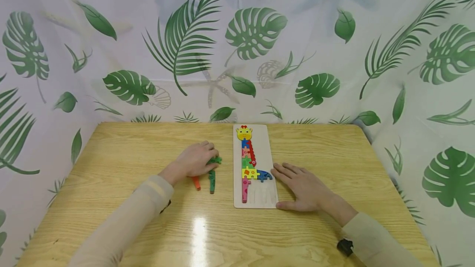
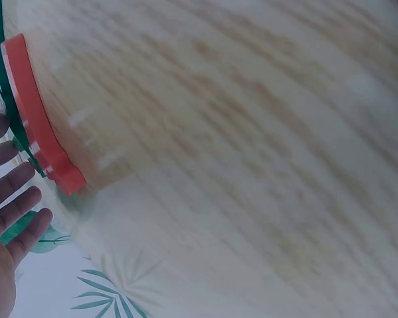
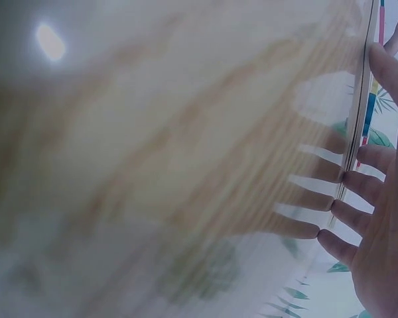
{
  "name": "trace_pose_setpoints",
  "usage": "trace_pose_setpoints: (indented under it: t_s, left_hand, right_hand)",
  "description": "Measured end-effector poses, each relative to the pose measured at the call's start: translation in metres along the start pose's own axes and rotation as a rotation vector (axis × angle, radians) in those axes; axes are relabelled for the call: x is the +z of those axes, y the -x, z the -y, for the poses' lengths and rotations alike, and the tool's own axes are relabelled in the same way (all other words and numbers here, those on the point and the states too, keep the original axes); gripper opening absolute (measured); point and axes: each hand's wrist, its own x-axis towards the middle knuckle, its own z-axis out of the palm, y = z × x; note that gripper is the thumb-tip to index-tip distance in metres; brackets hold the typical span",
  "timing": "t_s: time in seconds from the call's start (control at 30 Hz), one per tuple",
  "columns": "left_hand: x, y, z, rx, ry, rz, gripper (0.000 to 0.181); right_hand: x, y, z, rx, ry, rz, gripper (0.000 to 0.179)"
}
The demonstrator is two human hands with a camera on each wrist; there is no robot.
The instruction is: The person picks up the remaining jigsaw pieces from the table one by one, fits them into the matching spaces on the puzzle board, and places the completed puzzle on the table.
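A giraffe puzzle board (image 1: 261, 151) stands upright in the head view, with a yellow giraffe head (image 1: 244, 133), coloured neck pieces and a pink leg (image 1: 245, 190) in it. Left of it, my left hand (image 1: 198, 158) pinches a green puzzle piece (image 1: 215, 160) between thumb and index finger. A green leg part (image 1: 212, 182) shows below the thumb. Partly under that hand lies an orange puzzle piece (image 1: 196, 183), seen as a red-orange strip (image 2: 43, 119) in the left wrist view. My right hand (image 1: 302, 186) lies with fingers spread, fingertips at the board's right edge.
The wooden table (image 1: 148, 226) reaches back to a white leaf-patterned curtain (image 1: 208, 52), which also hangs along both sides. Several unfilled leg slots (image 1: 263, 196) show at the board's lower right. A dark band (image 1: 345, 247) sits on the right wrist.
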Motion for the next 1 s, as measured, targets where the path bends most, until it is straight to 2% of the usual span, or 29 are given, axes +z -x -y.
trace_pose_setpoints:
  t_s: [0.27, 0.6, 1.0]
  left_hand:
    - [0.002, 0.001, 0.007, -0.007, -0.014, -0.045, 0.034]
    - [0.002, 0.002, 0.011, -0.024, -0.02, -0.058, 0.034]
    - [0.002, 0.001, 0.015, -0.035, -0.039, -0.051, 0.033]
  right_hand:
    - [-0.001, 0.0, 0.0, 0.002, -0.002, 0.011, 0.106]
    - [0.001, 0.001, 0.0, 0.001, -0.008, -0.006, 0.104]
    - [-0.001, 0.001, 0.0, 0.01, -0.013, 0.016, 0.106]
